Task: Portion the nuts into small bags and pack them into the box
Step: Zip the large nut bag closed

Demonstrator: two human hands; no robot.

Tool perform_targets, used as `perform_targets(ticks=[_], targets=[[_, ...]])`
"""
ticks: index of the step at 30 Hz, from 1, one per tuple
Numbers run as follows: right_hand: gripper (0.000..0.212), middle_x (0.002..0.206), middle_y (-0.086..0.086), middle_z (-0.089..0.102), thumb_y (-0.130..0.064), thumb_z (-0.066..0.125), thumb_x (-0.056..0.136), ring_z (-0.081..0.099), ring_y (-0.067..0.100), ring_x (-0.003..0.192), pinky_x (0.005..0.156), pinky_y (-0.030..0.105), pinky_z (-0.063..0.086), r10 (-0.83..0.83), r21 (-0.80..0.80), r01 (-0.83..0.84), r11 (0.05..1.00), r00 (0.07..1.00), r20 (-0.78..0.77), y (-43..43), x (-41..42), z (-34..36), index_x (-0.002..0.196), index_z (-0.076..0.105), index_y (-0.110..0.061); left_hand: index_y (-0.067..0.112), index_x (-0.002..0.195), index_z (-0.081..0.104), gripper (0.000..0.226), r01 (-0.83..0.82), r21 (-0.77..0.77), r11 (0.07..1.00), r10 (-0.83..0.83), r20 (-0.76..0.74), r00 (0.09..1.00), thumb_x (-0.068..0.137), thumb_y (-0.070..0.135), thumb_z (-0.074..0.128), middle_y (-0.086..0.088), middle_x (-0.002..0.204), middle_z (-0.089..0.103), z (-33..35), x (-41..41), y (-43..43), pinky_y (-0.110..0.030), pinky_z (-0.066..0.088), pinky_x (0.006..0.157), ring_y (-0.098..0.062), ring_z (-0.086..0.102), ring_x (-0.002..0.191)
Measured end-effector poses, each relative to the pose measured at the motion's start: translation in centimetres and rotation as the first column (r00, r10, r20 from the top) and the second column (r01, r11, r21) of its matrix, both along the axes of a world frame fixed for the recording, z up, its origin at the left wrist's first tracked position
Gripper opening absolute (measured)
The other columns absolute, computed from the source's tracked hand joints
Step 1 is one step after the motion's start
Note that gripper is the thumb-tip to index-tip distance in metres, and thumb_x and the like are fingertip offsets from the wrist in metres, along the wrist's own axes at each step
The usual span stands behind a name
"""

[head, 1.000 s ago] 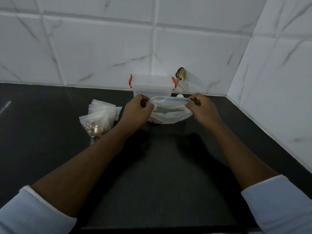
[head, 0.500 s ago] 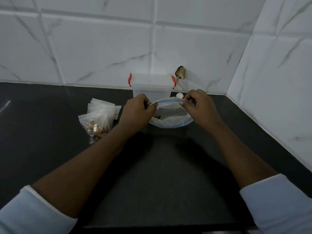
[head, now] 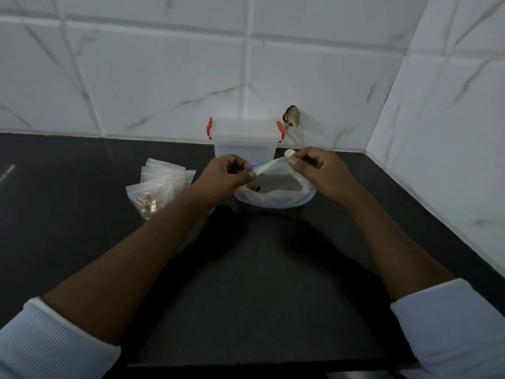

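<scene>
A large clear zip bag [head: 276, 191] with a blue-green zip strip rests on the black counter, a few nuts visible inside at its left. My left hand [head: 226, 175] pinches the left end of the zip strip. My right hand [head: 318, 170] pinches the right end. The strip runs taut between them, pressed together. Behind the bag stands a clear plastic box [head: 244, 143] with a lid and red clips. A pile of small clear bags [head: 159, 184], the front one holding nuts, lies left of my left hand.
A small white round object [head: 289, 152] sits by the box's right side. A dark hook-like fixture [head: 292, 116] hangs on the tiled wall. The tiled walls meet in a corner at the back right. The black counter [head: 246, 283] stretches toward me.
The bag's mouth, held wide open a second ago, has been drawn shut into a flat strip. The bag has settled lower onto the counter, and both hands moved slightly closer together.
</scene>
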State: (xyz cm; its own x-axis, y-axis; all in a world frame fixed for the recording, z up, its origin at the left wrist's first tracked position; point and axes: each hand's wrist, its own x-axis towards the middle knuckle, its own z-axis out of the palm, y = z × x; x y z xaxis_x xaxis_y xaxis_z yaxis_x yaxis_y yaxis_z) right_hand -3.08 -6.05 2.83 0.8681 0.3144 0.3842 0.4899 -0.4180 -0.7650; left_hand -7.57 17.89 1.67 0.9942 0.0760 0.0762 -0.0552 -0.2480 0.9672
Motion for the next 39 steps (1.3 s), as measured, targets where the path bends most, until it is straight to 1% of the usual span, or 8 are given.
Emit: perform_targets(ticks=[5, 8, 12, 18, 23, 30, 35, 39], targets=[[0.016, 0.112, 0.012, 0.075, -0.005, 0.07, 0.095, 0.07, 0.028, 0.109, 0.097, 0.044, 0.059, 0.072, 0.153, -0.053, 0.987, 0.99, -0.122, -0.6, 0.2, 0.3, 0.104, 0.076, -0.016, 0.025, 0.105, 0.063, 0.017, -0.049, 0.298, 0.953, -0.002, 0.168, 0.986, 0.095, 0.012, 0.069, 0.003, 0.11, 0.067, -0.5, 0.3, 0.2, -0.022, 0.054, 0.08, -0.014, 0.065, 0.102], [0.031, 0.104, 0.008, 0.067, 0.004, 0.073, 0.088, 0.064, 0.018, 0.098, 0.086, 0.029, 0.058, 0.069, 0.009, -0.069, 0.998, 0.994, -0.08, -0.9, 0.1, 0.3, 0.106, 0.072, -0.022, 0.023, 0.108, 0.06, 0.014, -0.099, 0.393, 0.914, -0.002, 0.25, 0.968, 0.098, 0.015, 0.066, 0.004, 0.105, 0.066, -0.4, 0.1, 0.2, -0.017, 0.049, 0.075, -0.01, 0.063, 0.094], [0.025, 0.095, -0.006, 0.063, -0.004, 0.072, 0.09, 0.059, 0.006, 0.088, 0.076, 0.017, 0.045, -0.043, -0.201, 0.06, 0.978, 0.995, 0.088, -0.4, 0.0, 0.1, 0.104, 0.07, -0.024, 0.018, 0.104, 0.06, 0.009, -0.141, 0.389, 0.91, 0.017, 0.305, 0.952, 0.098, 0.019, 0.067, 0.01, 0.092, 0.064, -0.4, -0.3, 0.1, -0.012, 0.043, 0.068, -0.004, 0.061, 0.084], [0.018, 0.065, -0.004, 0.056, -0.023, 0.073, 0.094, 0.047, 0.003, 0.057, 0.055, 0.008, 0.036, -0.141, -0.205, 0.194, 0.959, 0.959, 0.246, 0.0, -0.1, -0.2, 0.084, 0.062, -0.014, 0.019, 0.106, 0.069, 0.008, -0.168, 0.417, 0.893, 0.039, 0.3, 0.953, 0.1, 0.023, 0.064, 0.006, 0.097, 0.071, -0.7, 0.1, 0.2, -0.022, 0.052, 0.081, -0.008, 0.066, 0.091], [0.034, 0.056, -0.015, 0.061, -0.036, 0.07, 0.097, 0.053, -0.003, 0.052, 0.051, 0.009, 0.035, -0.224, -0.148, 0.254, 0.956, 0.955, 0.193, 0.2, 0.1, -0.4, 0.074, 0.069, -0.011, 0.02, 0.105, 0.076, 0.015, -0.101, 0.284, 0.954, 0.033, 0.235, 0.971, 0.1, 0.029, 0.065, 0.008, 0.09, 0.076, -0.8, 0.1, 0.2, -0.026, 0.057, 0.078, -0.005, 0.07, 0.082], [0.019, 0.101, 0.017, 0.072, -0.002, 0.061, 0.097, 0.061, 0.028, 0.088, 0.08, 0.041, 0.052, 0.153, 0.321, -0.051, 0.946, 0.941, -0.3, -0.2, 0.7, -0.2, 0.108, 0.077, -0.005, 0.009, 0.112, 0.074, 0.023, 0.05, -0.365, 0.93, -0.064, -0.024, 0.998, 0.093, 0.0, 0.064, -0.015, 0.105, 0.073, -0.1, -0.1, -0.3, -0.037, 0.053, 0.077, -0.02, 0.067, 0.084], [0.026, 0.102, 0.016, 0.073, 0.003, 0.069, 0.092, 0.063, 0.028, 0.085, 0.072, 0.038, 0.057, 0.156, 0.352, -0.036, 0.935, 0.934, -0.32, -0.3, 0.9, -0.6, 0.113, 0.074, -0.012, 0.004, 0.119, 0.066, 0.039, 0.002, -0.418, 0.909, -0.017, -0.032, 0.999, 0.084, -0.014, 0.069, -0.017, 0.111, 0.075, -0.2, -0.1, -0.7, -0.044, 0.06, 0.089, -0.03, 0.073, 0.1], [0.018, 0.083, 0.009, 0.07, 0.006, 0.065, 0.091, 0.059, 0.021, 0.066, 0.056, 0.031, 0.054, -0.023, 0.363, 0.123, 0.924, 0.963, -0.268, 0.3, 0.9, -0.6, 0.098, 0.069, -0.01, 0.008, 0.103, 0.067, 0.03, -0.136, -0.341, 0.93, 0.146, 0.003, 0.989, 0.083, -0.012, 0.073, -0.013, 0.096, 0.075, -0.2, 0.1, -0.5, -0.04, 0.064, 0.078, -0.029, 0.074, 0.092]])
